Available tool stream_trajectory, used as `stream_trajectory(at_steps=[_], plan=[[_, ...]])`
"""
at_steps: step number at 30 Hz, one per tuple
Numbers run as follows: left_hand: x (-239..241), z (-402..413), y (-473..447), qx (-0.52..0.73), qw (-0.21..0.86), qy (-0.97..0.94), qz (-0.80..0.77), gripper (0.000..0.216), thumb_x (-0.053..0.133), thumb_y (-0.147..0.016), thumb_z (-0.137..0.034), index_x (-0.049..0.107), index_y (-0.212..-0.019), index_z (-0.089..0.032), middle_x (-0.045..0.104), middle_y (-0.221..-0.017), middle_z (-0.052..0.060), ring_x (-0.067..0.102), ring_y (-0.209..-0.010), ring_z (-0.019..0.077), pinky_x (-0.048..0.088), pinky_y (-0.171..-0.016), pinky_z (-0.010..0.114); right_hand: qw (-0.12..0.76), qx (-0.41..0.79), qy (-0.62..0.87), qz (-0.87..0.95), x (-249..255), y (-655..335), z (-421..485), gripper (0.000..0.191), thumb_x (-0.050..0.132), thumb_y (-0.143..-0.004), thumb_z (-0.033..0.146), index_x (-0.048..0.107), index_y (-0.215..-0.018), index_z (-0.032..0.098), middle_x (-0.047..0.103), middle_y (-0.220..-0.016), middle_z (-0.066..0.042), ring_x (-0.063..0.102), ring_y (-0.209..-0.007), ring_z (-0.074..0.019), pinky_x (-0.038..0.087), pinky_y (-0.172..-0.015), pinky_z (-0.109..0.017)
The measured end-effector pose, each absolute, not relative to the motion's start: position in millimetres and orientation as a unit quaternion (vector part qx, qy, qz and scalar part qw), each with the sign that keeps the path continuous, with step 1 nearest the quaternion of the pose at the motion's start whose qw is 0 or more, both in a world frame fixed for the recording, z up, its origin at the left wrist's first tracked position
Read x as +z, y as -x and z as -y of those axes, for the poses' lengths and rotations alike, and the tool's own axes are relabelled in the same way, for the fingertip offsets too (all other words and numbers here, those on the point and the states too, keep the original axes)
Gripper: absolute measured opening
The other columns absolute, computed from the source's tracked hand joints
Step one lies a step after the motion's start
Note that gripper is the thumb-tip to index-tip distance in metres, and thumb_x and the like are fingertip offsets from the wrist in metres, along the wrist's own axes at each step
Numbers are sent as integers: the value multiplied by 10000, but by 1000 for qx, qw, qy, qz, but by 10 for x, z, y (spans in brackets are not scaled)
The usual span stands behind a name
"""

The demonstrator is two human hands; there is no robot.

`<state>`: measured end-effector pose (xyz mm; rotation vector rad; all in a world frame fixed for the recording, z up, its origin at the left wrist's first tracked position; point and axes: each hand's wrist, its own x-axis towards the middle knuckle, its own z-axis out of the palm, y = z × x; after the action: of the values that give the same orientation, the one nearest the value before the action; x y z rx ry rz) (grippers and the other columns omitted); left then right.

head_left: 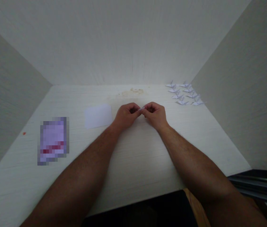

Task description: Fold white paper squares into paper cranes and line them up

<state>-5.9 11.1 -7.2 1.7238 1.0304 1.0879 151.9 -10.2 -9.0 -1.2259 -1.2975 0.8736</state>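
Observation:
Both my hands meet over the middle of the white table. Between their fingertips is a small folded piece of white paper [142,108], mostly covered by the fingers. My left hand [128,116] pinches it from the left, thumb and forefinger together. From the other side my right hand [155,114] grips it in the same kind of pinch. Left of my left hand lies a flat white sheet of paper [98,116]. Several folded paper cranes [182,102] stand in two rows at the far right of the table.
A blurred-out purple item with a red band [53,138] lies on the table's left side. Near the left edge is a small red spot [24,133]. Brownish stains [133,91] mark the tabletop towards the back wall. Walls enclose the table [135,170] on three sides.

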Motion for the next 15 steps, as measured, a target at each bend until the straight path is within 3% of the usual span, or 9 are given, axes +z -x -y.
stream_trajectory(at_steps=[9, 15], plan=[[-10, -76, 58, 402, 404, -697, -435, 267, 741, -741, -396, 654, -665, -156, 525, -546, -37, 401, -529, 81, 312, -505, 223, 556, 328, 529, 551, -70, -1529, 136, 133, 709, -705, 297, 632, -653, 201, 594, -563, 39, 488, -527, -92, 376, -506, -244], [-42, -111, 83, 429, 445, -653, -437, 236, 741, -737, -388, 707, -739, -155, 604, -584, -15, 489, -533, 91, 385, -518, 225, 544, 380, 515, 542, -66, -1539, 111, 187, 732, -707, 368, 658, -730, 197, 609, -556, 36, 519, -504, -99, 410, -499, -251]])
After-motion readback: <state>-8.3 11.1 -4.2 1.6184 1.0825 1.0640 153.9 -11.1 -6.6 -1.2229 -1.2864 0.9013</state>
